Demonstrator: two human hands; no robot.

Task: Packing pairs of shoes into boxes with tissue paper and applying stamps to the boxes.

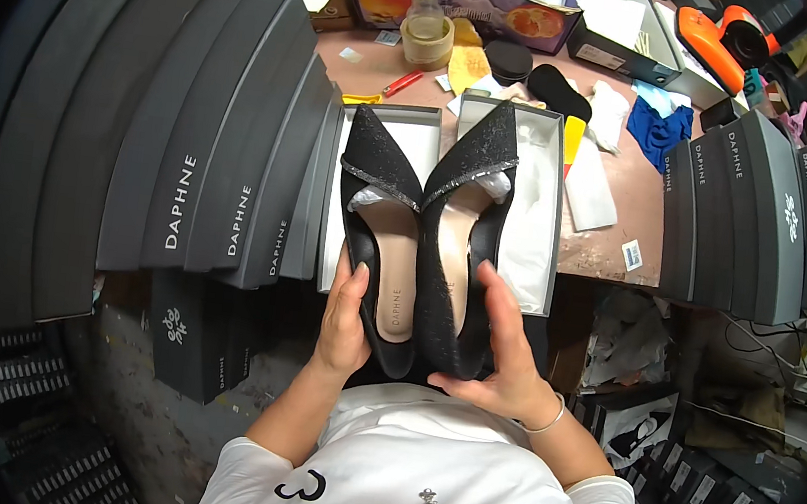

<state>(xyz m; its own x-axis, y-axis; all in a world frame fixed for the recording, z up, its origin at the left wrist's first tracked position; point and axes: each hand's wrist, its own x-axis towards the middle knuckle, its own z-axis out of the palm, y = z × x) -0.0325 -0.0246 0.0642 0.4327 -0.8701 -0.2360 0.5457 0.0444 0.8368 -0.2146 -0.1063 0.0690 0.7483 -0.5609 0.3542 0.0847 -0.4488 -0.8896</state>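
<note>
Two black pointed shoes with glittery trim and beige insoles are side by side in front of my body, toes pointing away. My left hand (346, 320) grips the left shoe (373, 144) by its outer side near the heel. Around the heel part of the right shoe (474, 156) my right hand (508, 359) is curved, one finger along its side and another beneath the heel. White stuffing shows inside both toes. Just beyond and beneath the shoes stands an open grey shoebox (558, 220) with white lining, its lid or second half (338, 195) at the left.
Stacked dark shoeboxes (228, 132) rise at the left, with more boxes (761, 213) at the right. On the table (627, 208) lie a jar inside tape rolls (428, 36), a red cutter (403, 83), a blue cloth (658, 132) and a white paper strip (590, 189). A purple carton (461, 10) stands behind.
</note>
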